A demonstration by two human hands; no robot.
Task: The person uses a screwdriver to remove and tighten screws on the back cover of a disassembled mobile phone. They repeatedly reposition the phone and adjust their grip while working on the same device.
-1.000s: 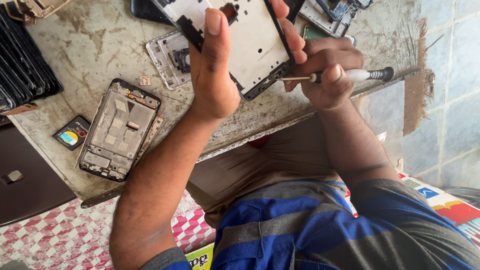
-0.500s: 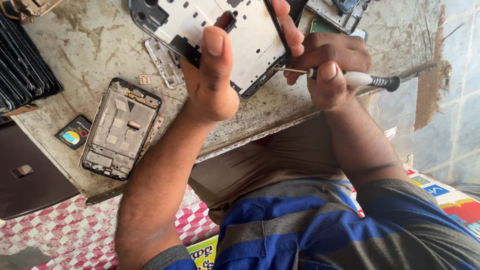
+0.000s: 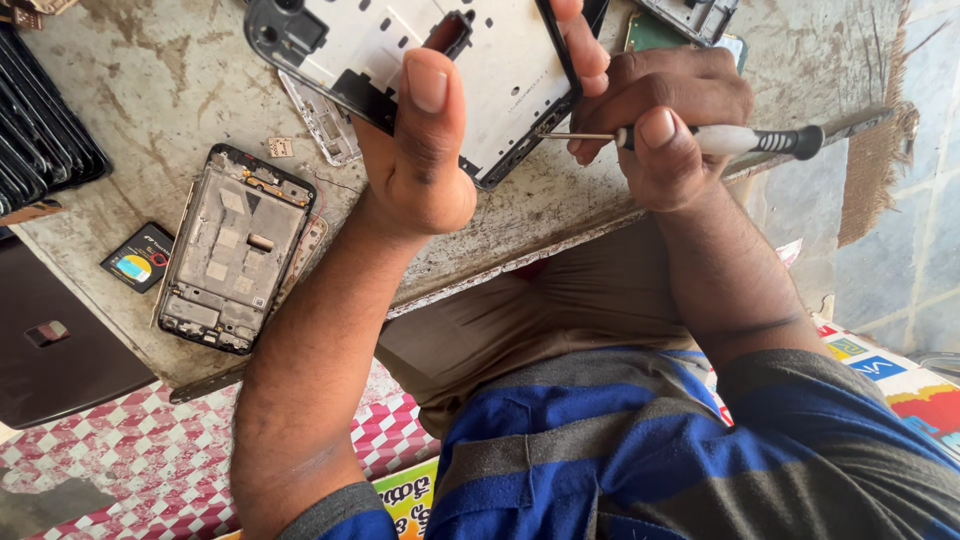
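Left hand (image 3: 415,170) grips the white phone frame with black edges (image 3: 470,70), now raised closer; right hand (image 3: 655,120) pinches the thin white-handled screwdriver (image 3: 720,140), its tip now at the frame's edge.

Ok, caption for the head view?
Left hand holds a phone frame; right hand works a screwdriver at its edge.

A white phone frame (image 3: 480,70) with a black rim and several cutouts is held tilted above the far tabletop. A slim screwdriver (image 3: 720,140), white handle with a black ribbed end, lies level, its thin tip touching the frame's near right edge.
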